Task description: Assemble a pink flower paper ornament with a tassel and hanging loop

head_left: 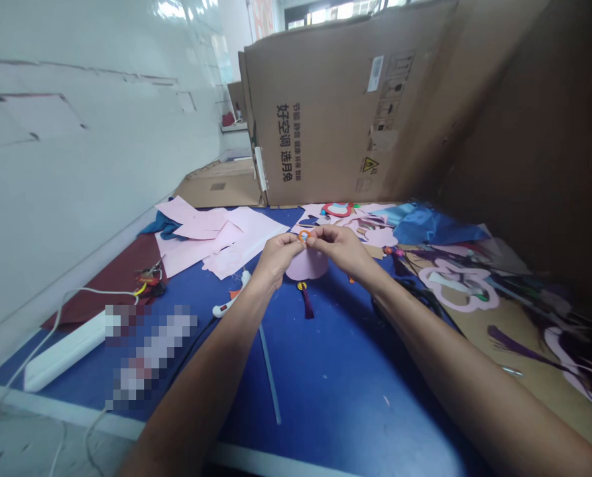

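Observation:
My left hand (277,256) and my right hand (339,245) meet over the middle of the blue table, both with fingers pinched. Between their fingertips is a small orange ring (303,234), gripped from either side. Just below it a pink paper piece (306,266) with a rounded lower edge shows, its upper part hidden by the fingers. Under that edge sits a yellow disc with a dark purple tassel (307,305) extending towards me. Whether the tassel is fixed to the paper I cannot tell. A white glue gun (231,301) lies beside my left forearm, partly covered by it.
Pink paper sheets (201,225) lie at the back left, near scissors (151,278) and a white power strip (71,348). Paper cut-outs (457,285), cords and blue cloth (425,224) crowd the right. A large cardboard box (335,126) stands behind. A thin strip (270,374) lies in front.

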Demonstrator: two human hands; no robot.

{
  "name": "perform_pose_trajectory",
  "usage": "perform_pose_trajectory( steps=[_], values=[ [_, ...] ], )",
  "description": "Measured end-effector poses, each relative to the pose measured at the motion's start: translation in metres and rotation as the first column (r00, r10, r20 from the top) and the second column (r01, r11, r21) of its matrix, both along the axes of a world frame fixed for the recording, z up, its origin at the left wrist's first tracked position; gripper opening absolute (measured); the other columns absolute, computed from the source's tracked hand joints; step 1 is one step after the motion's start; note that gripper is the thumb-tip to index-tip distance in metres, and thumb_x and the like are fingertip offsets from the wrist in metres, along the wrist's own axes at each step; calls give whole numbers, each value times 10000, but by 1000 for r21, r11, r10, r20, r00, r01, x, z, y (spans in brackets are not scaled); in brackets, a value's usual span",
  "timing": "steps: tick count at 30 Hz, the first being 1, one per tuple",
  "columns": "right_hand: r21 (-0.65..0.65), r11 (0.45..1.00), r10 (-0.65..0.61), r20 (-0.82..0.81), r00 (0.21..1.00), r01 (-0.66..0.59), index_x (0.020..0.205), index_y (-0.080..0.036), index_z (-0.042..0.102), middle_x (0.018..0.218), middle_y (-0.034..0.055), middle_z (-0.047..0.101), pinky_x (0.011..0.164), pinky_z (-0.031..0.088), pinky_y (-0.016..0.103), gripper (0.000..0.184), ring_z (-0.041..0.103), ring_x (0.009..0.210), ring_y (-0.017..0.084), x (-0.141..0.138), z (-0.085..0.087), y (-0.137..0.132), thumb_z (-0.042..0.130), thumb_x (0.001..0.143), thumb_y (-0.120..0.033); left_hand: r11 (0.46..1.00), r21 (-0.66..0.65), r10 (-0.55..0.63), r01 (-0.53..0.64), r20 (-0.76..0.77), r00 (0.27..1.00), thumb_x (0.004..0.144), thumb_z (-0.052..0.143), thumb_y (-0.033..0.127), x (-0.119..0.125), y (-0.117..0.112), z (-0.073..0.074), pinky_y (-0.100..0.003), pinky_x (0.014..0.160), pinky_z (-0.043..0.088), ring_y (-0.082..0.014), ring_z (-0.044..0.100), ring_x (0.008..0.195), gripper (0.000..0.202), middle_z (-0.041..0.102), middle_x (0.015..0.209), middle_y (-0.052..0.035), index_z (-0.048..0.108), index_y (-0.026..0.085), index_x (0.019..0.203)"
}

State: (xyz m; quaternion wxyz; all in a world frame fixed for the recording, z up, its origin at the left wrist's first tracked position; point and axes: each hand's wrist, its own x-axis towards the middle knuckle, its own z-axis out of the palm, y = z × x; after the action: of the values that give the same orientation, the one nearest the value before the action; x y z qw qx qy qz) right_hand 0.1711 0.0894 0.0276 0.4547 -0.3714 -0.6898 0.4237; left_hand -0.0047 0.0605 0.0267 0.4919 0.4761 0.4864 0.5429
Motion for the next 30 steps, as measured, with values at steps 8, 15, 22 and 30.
perform_pose_trajectory(
  steps=[8, 15, 22, 30],
  values=[
    [-35, 998, 49, -55, 997, -51, 1146, -216, 763, 944, 28, 748, 786, 498, 358, 395, 628, 822, 203, 4, -4, 5, 752, 872, -500, 998, 32, 58, -61, 83, 995, 678, 812, 270, -3, 5, -3, -289, 685, 394, -147, 539, 681, 156, 645, 701, 3, 674, 199, 684],
    [-94, 995, -50, -147, 988, 36, 1209, -226, 656, 837, -2, 696, 736, 533, 361, 500, 644, 765, 204, -1, -15, 8, 825, 768, -389, 992, -25, 123, -122, 348, 930, 657, 849, 254, -2, 7, -1, -328, 742, 528, -171, 642, 712, 248, 694, 768, -10, 632, 198, 764],
    [-321, 947, -88, -335, 938, -26, 1100, -234, 686, 896, 31, 738, 684, 552, 345, 476, 668, 757, 207, 4, -17, 9, 846, 706, -447, 1000, -15, -14, 21, 385, 923, 751, 890, 394, 1, 5, 8, -338, 805, 574, -222, 719, 879, 310, 772, 904, -65, 707, 183, 886],
    [-394, 901, -39, -491, 870, -182, 1068, -257, 752, 1012, 65, 822, 701, 587, 346, 447, 744, 845, 245, 7, -13, 8, 946, 704, -429, 999, -18, -28, 37, 358, 933, 804, 851, 415, -6, 10, 0, -317, 740, 536, -216, 698, 855, 268, 765, 915, -53, 724, 207, 916]
  ],
)
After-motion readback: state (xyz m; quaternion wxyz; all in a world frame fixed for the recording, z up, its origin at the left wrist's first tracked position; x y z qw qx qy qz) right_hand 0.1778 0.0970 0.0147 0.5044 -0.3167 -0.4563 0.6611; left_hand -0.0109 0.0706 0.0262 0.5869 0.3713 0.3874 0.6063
